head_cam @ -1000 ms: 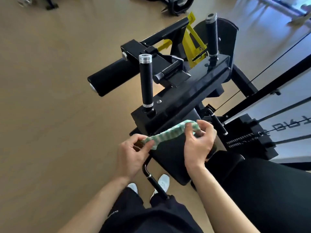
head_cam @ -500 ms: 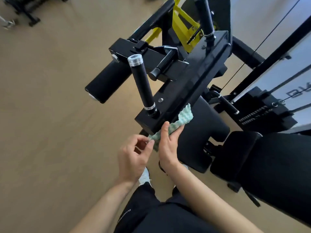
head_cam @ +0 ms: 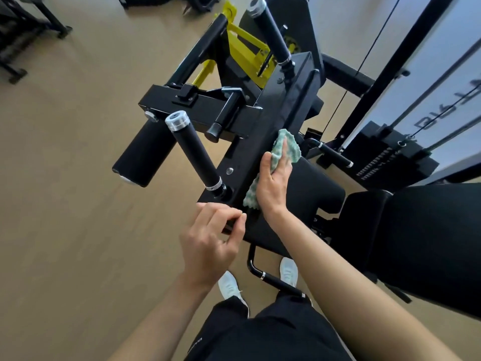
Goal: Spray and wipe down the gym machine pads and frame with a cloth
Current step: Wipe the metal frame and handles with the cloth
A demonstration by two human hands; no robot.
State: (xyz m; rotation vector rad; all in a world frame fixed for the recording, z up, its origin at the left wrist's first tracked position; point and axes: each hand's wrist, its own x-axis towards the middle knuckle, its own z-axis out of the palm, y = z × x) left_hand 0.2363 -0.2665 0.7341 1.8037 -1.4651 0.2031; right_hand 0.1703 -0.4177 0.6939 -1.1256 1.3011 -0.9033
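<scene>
A black gym machine fills the middle of the head view, with a flat black frame beam (head_cam: 283,100) running up and to the right. My right hand (head_cam: 273,183) presses a green-and-white cloth (head_cam: 286,147) flat against the beam's right edge, above the black chest pad (head_cam: 312,188). My left hand (head_cam: 208,241) hovers just below the beam's near end, fingers loosely curled, holding nothing. Two upright black handles stand on the beam: one near (head_cam: 194,152), one far (head_cam: 270,32). A black roller pad (head_cam: 143,157) sticks out to the left.
A black seat pad (head_cam: 421,243) lies at the right. The weight stack (head_cam: 390,157) and cables stand behind it. A yellow lever (head_cam: 244,50) sits at the far end. A low handle (head_cam: 270,277) juts out by my white shoes. Other equipment (head_cam: 23,29) stands at top left on the tan floor.
My left hand let go of the cloth and dropped back. My right hand took the cloth alone and slid it up along the frame beam's edge.
</scene>
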